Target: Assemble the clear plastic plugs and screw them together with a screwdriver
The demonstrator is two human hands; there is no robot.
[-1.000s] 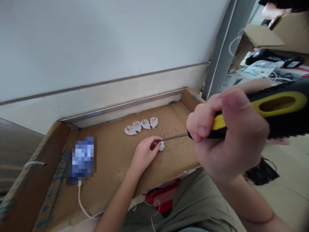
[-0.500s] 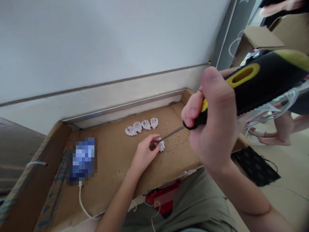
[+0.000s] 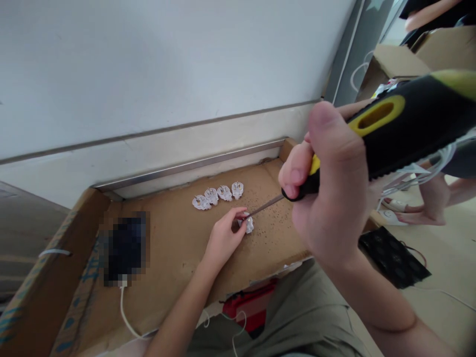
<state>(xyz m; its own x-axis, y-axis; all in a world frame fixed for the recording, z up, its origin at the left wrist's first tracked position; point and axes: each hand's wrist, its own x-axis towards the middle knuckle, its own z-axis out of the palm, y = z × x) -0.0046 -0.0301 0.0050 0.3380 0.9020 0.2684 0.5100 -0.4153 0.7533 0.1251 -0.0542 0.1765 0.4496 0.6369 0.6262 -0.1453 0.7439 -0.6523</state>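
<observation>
My right hand (image 3: 330, 183) is wrapped round the black and yellow handle of a large screwdriver (image 3: 405, 124). Its thin metal shaft slopes down to the left, and the tip meets a small white plastic plug piece (image 3: 249, 224). My left hand (image 3: 226, 235) pinches that piece against the cardboard between thumb and fingers, which cover part of it. Just behind, several similar white plug pieces (image 3: 224, 192) with metal pins stand in a row, close together. The exact spot where the tip touches is too small to make out.
A cardboard tray (image 3: 167, 258) with raised sides lies before me, dark specks scattered on its right part. A blurred-out device (image 3: 125, 250) with a white cable (image 3: 126, 312) lies at left. On the floor at right is a black panel (image 3: 394, 257); another person's legs (image 3: 431, 198) are beyond.
The blurred-out device has turned from bright blue to dark. Both hands, the screwdriver and the plug pieces stay nearly where they were; the view has shifted slightly.
</observation>
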